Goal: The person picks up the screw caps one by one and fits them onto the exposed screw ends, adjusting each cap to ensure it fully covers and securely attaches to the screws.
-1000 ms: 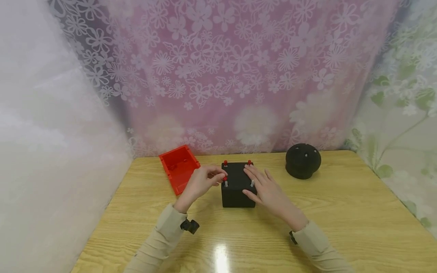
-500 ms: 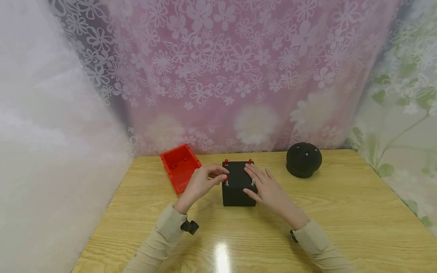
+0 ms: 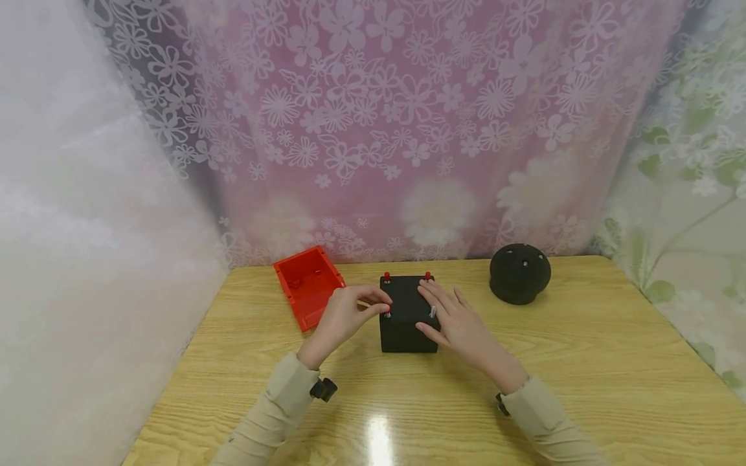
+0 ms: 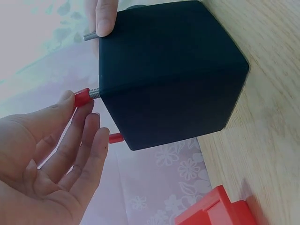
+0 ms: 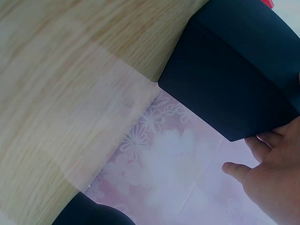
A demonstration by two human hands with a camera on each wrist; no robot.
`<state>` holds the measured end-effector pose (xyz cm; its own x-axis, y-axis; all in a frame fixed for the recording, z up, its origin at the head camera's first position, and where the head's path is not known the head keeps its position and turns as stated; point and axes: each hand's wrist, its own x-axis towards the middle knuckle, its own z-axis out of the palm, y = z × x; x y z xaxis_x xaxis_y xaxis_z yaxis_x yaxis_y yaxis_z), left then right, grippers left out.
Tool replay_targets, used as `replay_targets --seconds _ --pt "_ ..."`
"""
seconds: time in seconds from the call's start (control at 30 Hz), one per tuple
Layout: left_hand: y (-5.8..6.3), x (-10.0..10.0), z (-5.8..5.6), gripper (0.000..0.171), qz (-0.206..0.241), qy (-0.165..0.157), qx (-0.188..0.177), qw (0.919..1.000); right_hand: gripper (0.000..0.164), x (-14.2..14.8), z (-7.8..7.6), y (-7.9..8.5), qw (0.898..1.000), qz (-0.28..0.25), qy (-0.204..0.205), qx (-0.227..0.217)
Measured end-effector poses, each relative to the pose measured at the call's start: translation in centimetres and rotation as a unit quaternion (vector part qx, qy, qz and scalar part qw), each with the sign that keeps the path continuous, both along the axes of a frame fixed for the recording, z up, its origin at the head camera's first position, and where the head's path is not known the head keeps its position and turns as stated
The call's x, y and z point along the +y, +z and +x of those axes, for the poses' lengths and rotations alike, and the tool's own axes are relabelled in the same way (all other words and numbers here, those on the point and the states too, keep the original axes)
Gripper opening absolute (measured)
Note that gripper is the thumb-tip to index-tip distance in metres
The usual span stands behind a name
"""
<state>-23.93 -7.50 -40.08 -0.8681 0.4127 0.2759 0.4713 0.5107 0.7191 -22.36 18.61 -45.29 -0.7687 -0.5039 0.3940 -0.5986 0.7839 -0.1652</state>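
A black block [image 3: 408, 335] stands on the table with threaded metal studs upright at its top corners. At the near left corner my left hand [image 3: 344, 317] pinches a red cap [image 4: 82, 97] between thumb and finger; bare thread [image 4: 95, 93] shows between cap and block. Red caps also sit on the far left [image 3: 387, 276] and far right [image 3: 428, 276] corners. The near right stud [image 3: 433, 312] is bare metal. My right hand [image 3: 469, 336] rests on the block's right side, fingers extended over the top and thumb by the front edge.
Left of the block lies an open red box [image 3: 313, 298] with small red pieces in it. A black rounded object [image 3: 519, 275] with small metal studs on top stands at the back right. A floral curtain [image 3: 408, 129] hangs behind the wooden table [image 3: 466, 414].
My left fingertips have shifted slightly around the near left cap, parting a little and then closing on it again. The cap looks slightly lower. My right hand stays on the block.
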Motion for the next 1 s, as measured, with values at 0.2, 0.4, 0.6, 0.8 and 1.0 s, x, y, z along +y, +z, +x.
replay_targets --seconds 0.2,0.4,0.6,0.8,1.0 --pt "-0.1 0.1 0.1 0.014 -0.006 0.0 -0.003 1.0 0.075 0.0 -0.1 0.0 1.0 0.001 -0.001 0.005" --pt "-0.1 0.1 0.2 0.015 -0.01 -0.004 -0.003 0.9999 0.075 0.1 -0.1 -0.1 1.0 0.004 -0.001 0.004" --pt "0.2 -0.4 0.3 0.021 0.001 -0.008 -0.006 0.9999 0.075 0.1 0.0 -0.2 1.0 0.001 -0.002 0.002" --pt "0.3 -1.1 -0.3 0.019 0.07 0.024 -0.037 0.9965 0.075 0.0 0.0 -0.2 1.0 -0.003 0.0 0.008" --pt "0.5 -1.9 -0.7 0.016 0.105 0.035 -0.062 0.9919 0.075 0.0 0.0 -0.1 1.0 -0.001 -0.001 0.004"
